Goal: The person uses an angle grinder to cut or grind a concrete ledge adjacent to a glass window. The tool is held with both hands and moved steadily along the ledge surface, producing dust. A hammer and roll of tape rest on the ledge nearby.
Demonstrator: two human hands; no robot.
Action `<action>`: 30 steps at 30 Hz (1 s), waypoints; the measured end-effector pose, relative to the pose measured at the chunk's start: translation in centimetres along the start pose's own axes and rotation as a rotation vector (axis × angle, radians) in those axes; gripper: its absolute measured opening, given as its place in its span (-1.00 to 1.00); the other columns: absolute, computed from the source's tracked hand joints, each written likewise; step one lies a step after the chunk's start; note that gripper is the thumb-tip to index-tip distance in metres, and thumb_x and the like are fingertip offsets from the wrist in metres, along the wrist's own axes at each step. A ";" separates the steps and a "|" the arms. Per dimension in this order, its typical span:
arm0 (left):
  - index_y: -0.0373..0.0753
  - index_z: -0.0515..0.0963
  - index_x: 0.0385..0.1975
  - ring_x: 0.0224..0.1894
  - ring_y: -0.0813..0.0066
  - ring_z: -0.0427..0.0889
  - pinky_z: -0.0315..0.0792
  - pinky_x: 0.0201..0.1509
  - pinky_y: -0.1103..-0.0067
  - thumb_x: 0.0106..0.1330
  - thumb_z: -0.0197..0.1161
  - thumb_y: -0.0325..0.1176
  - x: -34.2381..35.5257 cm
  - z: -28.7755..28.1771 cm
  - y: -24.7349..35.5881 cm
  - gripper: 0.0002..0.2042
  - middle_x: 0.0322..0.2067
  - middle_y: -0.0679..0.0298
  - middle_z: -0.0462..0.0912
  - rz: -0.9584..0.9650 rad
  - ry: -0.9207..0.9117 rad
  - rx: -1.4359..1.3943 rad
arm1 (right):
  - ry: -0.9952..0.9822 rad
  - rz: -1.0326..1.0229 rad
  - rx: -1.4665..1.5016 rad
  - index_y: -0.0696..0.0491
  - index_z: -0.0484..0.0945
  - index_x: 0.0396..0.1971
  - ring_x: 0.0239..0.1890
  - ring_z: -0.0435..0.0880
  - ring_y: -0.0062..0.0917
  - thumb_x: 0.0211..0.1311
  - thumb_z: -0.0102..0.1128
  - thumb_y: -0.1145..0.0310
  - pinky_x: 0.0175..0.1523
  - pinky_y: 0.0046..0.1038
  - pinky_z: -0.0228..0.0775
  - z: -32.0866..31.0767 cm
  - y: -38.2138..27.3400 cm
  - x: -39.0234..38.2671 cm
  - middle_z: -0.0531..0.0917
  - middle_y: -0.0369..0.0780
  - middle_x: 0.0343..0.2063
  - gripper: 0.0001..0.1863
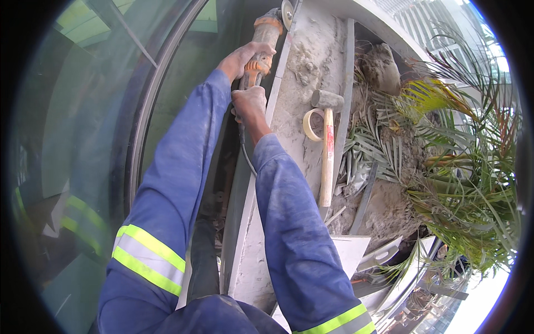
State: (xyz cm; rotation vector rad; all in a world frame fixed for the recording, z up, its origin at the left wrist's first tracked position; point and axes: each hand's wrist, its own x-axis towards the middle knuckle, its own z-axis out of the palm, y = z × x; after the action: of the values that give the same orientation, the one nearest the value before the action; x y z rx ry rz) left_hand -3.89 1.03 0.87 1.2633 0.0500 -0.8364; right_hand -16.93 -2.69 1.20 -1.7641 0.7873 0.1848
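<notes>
Both hands are wrapped round a dusty orange-and-grey angle grinder (268, 32), held out ahead of me. My left hand (242, 59) grips the far part of its body, behind the head. Closer to me, my right hand (250, 104) is closed round the rear end, from which a dark cord (245, 147) runs down. A round disc (287, 14) sits at the tool's head, by the edge of the pale ledge (256, 245); whether they touch I cannot tell.
A wooden-handled mallet (327, 158) and a roll of tape (312, 124) lie on the dusty ledge to the right. Beyond are a metal strip (364, 197), a stone block (381, 69) and palm fronds (461, 150). A glass pane (83, 139) stands close on the left.
</notes>
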 end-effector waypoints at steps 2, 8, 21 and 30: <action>-0.28 0.50 -0.10 -0.51 0.29 0.70 0.64 -0.37 0.32 -0.03 0.52 -0.14 -0.1 -0.4 -0.1 -0.46 -0.39 0.13 0.66 0.008 0.000 0.010 | -0.012 0.008 0.005 0.32 0.61 -0.54 -0.59 0.71 -0.36 0.03 0.27 0.43 -0.51 -0.33 0.53 -0.1 -0.3 -0.5 0.67 -0.07 -0.62 -0.79; -0.28 0.50 -0.07 -0.47 0.26 0.73 0.65 -0.34 0.30 -0.04 0.53 -0.14 -0.7 -0.1 0.0 -0.44 -0.38 0.13 0.67 -0.009 -0.011 0.019 | -0.016 0.021 0.007 0.32 0.62 -0.50 -0.54 0.73 -0.32 0.03 0.28 0.42 -0.45 -0.31 0.56 -0.5 -0.4 -1.2 0.69 -0.04 -0.57 -0.78; -0.28 0.52 -0.13 -0.47 0.30 0.71 0.67 -0.32 0.33 -0.04 0.53 -0.17 -1.7 0.4 0.0 -0.49 -0.39 0.16 0.66 -0.015 0.000 0.011 | 0.055 -0.021 -0.073 0.31 0.64 -0.48 -0.51 0.78 -0.33 0.02 0.32 0.38 -0.40 -0.31 0.64 0.5 1.4 -0.4 0.72 -0.05 -0.55 -0.76; -0.25 0.51 -0.18 -0.50 0.41 0.66 0.69 -0.35 0.42 -0.08 0.54 -0.21 -2.4 0.3 -0.1 -0.52 -0.43 0.25 0.60 -0.034 -0.018 -0.023 | -0.018 0.040 -0.045 0.40 0.65 -0.22 -0.10 0.77 0.02 0.08 0.24 0.43 0.03 -0.16 0.59 0.0 0.7 -1.7 0.72 0.22 -0.23 -0.66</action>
State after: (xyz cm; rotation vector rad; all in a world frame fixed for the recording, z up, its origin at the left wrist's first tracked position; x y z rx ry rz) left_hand -5.73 2.07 2.04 1.2359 0.0668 -0.8740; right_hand -18.61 -2.09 1.45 -1.7875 0.8115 0.2460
